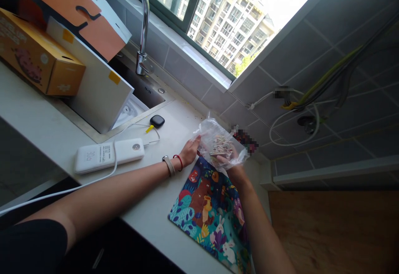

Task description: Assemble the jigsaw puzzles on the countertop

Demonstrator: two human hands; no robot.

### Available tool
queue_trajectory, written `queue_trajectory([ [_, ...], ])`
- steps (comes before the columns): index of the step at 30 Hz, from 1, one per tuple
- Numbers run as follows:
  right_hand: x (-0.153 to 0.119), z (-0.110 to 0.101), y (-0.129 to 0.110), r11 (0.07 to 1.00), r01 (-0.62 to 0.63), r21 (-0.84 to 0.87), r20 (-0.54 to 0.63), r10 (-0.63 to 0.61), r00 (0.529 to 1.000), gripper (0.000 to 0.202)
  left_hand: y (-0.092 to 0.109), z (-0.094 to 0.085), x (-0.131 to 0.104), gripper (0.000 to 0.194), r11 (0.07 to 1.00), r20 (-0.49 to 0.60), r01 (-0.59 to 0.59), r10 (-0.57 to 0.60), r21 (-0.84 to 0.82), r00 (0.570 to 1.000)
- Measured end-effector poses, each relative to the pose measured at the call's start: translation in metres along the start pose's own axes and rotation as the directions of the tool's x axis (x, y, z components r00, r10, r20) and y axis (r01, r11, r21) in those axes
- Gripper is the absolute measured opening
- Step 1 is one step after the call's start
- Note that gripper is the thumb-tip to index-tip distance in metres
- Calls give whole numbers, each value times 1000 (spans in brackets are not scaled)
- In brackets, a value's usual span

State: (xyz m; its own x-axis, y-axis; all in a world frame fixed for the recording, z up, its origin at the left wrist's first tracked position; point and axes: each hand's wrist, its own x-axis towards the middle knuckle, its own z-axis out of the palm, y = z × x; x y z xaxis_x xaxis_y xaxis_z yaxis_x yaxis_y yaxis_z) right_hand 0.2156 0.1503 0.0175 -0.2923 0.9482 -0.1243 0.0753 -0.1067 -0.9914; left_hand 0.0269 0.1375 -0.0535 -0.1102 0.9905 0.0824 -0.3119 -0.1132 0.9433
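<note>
In the head view, I see the person's left arm stretched across the counter from the lower left, dark sleeve above the elbow, a pale watch band and a red bracelet at the wrist. The left hand has its fingers closed on the near edge of a clear plastic bag. The right arm comes up from the lower right, passing over the side of a colourful picture board. The right hand is at the bag's other side, its fingers seen through the film; I can't tell whether they are inside it or how tightly they close.

So the bag sits between both hands, a heap of small pieces showing through it, just past the top edge of the board. The board lies on the counter between the forearms, printed with a bear and rabbits.

As for writing, "UP!" is legible on the yellow box by the sink. The white power bank, beyond the left forearm, carries lines of print too small for me to read, with larger characters turned upside down.
</note>
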Motion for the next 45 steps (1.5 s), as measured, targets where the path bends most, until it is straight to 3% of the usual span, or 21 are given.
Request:
queue_trajectory([
  [5,-29,-35,-3,1000,25,19,-132,-22,991,67,12,-10,11,85,990,-161,36,-57,-135,985],
  [10,-38,-77,16,999,35,28,-334,-24,942,58,24,-21,28,78,925,-203,119,-202,-362,958],
  [13,-35,-93,32,998,-26,55,-411,46,910,61,24,-23,32,71,874,-152,224,-315,-431,937],
  [17,-29,-107,50,988,-90,122,-434,135,891,64,21,-21,30,65,810,-4,432,-472,-395,882],
  [24,-32,-130,58,977,-53,208,-473,148,868,52,13,-22,27,65,786,144,560,-542,-262,828],
  [26,-37,-135,59,974,-60,218,-452,155,878,50,10,-22,25,59,844,176,517,-492,-146,853],
  [29,-47,-141,61,970,-62,234,-443,163,882,51,6,-17,21,54,932,201,359,-361,49,911],
  [33,-58,-147,68,970,-18,241,-483,137,865,56,3,-10,13,49,953,234,259,-290,157,928],
  [39,-59,-148,78,969,93,228,-552,49,832,61,2,-7,2,50,926,282,46,-161,374,946],
  [45,-58,-149,89,984,109,144,-571,-7,821,69,5,-6,-5,43,850,316,-128,-47,511,948],
])
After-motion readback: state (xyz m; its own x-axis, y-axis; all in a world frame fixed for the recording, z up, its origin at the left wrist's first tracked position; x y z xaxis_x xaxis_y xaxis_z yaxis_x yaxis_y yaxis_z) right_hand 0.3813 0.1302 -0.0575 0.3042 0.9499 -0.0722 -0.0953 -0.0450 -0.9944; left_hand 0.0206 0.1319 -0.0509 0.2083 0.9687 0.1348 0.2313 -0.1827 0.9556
